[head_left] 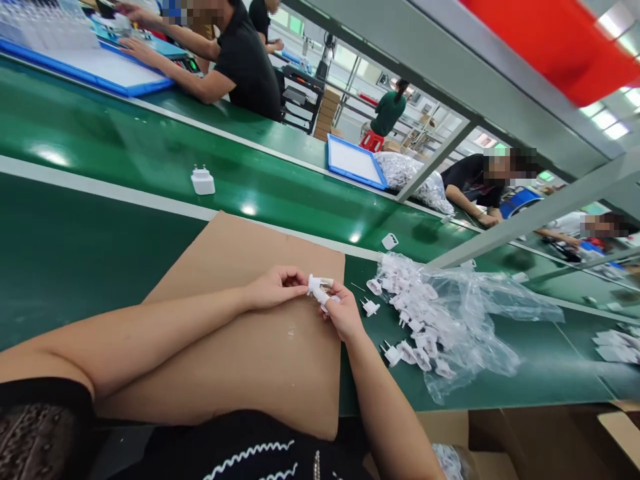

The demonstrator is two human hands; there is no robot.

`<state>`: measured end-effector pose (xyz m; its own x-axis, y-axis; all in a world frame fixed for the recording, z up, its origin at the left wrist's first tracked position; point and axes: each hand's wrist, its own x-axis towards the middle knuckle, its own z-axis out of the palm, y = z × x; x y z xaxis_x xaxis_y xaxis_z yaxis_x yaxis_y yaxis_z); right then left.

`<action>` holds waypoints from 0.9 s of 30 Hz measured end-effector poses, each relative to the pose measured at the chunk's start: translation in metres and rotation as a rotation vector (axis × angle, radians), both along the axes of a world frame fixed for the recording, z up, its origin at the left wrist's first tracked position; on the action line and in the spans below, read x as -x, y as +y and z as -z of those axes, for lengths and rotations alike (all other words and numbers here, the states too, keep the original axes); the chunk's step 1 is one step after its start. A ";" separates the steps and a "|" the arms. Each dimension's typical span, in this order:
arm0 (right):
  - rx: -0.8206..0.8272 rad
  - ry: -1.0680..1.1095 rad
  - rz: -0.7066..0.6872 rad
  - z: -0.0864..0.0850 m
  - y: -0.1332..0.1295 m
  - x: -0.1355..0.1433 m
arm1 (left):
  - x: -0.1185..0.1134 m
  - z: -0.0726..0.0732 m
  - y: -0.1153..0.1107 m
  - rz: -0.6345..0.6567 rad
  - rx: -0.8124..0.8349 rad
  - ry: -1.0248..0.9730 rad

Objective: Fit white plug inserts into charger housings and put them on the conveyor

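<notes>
Over the cardboard sheet [240,347] my hands meet at a small white plastic charger part [315,287], with what looks like a clear or metallic piece at its upper right. My right hand [346,317] is closed around it, thumb on top; a second white piece seems to lie under that thumb, partly hidden. From the other side, the fingertips of my left hand [280,287] pinch its left end. Just right of my right hand, a loose white plug head [370,307] with metal pins lies on the green bench.
To the right, a clear plastic bag [480,293] spills several white plug heads [410,300]. On the green conveyor belt [150,147] sit a white charger [203,181] and a smaller white housing [389,241]. A slanting metal post [525,217] crosses the right side. Co-workers sit beyond.
</notes>
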<state>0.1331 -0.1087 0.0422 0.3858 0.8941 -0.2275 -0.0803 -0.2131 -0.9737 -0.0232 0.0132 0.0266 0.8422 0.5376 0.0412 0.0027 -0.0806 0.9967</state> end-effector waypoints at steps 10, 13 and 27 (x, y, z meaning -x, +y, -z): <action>-0.051 -0.018 0.020 0.003 -0.004 0.007 | 0.008 -0.004 -0.018 -0.213 -0.618 -0.372; -0.069 0.061 0.013 0.005 -0.004 0.008 | 0.008 -0.003 -0.018 -0.266 -0.667 -0.330; -0.034 0.281 0.094 0.016 -0.007 0.013 | 0.001 0.004 -0.022 -0.336 -0.853 -0.207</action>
